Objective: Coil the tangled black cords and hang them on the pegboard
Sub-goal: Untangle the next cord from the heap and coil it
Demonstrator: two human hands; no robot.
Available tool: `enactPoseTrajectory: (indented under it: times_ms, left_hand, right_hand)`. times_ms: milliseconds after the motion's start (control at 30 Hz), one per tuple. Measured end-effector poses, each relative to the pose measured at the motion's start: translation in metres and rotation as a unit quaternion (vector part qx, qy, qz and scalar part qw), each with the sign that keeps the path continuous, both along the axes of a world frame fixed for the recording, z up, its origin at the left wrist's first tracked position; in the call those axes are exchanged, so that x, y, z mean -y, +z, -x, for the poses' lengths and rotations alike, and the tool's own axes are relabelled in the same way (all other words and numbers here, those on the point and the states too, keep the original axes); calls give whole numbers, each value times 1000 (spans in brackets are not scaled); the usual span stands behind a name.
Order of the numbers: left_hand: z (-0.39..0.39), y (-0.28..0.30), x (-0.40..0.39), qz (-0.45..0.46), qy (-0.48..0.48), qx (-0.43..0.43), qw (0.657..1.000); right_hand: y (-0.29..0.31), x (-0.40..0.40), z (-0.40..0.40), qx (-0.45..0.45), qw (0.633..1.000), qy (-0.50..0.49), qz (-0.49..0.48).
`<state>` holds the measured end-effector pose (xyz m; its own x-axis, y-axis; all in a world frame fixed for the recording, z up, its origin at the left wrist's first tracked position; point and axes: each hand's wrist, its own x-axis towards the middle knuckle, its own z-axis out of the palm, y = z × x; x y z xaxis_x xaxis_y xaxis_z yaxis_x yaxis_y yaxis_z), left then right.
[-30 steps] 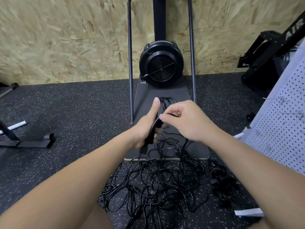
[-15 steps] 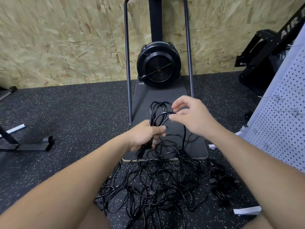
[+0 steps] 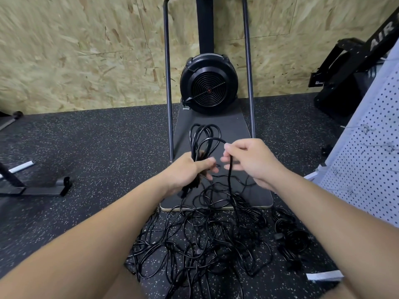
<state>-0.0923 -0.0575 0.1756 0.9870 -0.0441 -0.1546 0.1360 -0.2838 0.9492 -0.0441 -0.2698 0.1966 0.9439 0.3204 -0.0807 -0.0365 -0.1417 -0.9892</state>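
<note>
My left hand (image 3: 190, 171) grips a bunch of black cord loops (image 3: 203, 134) that stand up above its fist. My right hand (image 3: 248, 160) pinches the same cord just right of the loops, and the strand (image 3: 230, 180) drops from its fingers into the tangle. A big tangled pile of black cords (image 3: 200, 240) lies on the speckled floor below both hands. A smaller bundle of black cord (image 3: 291, 236) lies to the right of the pile. The white pegboard (image 3: 371, 165) with metal hooks leans at the right edge.
A black fan machine (image 3: 209, 83) stands ahead on a dark platform (image 3: 254, 190) between two upright metal bars. Black equipment (image 3: 345, 67) sits at the back right and a low metal frame (image 3: 41, 188) at the left. The wall behind is chipboard.
The loops above my left fist have grown taller. My right hand has drawn a new length of cord across to the right, level with my left hand.
</note>
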Motion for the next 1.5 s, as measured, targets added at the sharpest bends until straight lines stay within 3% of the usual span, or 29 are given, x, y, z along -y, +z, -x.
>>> enactPoseTrajectory:
  times_ms: [167,567,667,733,800,933,1100,1233,1367,1500]
  left_hand:
    - [6,-10,27,-1,-30,30,999]
    - [18,-8,71,38,-92,67,993]
    - [18,-6,69,105,-99,24,989]
    - [15,-4,64,88,-99,12,991]
    - [14,-4,58,62,-104,-5,993]
    - [18,0,51,85,-103,-44,990]
    - [21,12,39,218,-117,-88,965]
    - [19,14,38,215,-55,-66,973]
    - [19,18,52,216,-20,-19,976]
    - [21,23,59,158,-77,16,984]
  right_hand:
    - [17,-23,13,62,989,-131,-24]
    - [28,-9,13,58,982,-156,-85]
    - [36,-4,8,88,992,-94,18]
    - [37,-3,10,102,988,-41,106]
    - [36,-5,14,94,989,-13,115]
    - [31,-4,15,169,972,23,159]
    - [34,2,6,138,987,28,76]
    - [29,5,-3,142,988,45,46]
    - [35,1,-2,3,994,55,-93]
    - [41,-1,-4,-38,997,-13,-59]
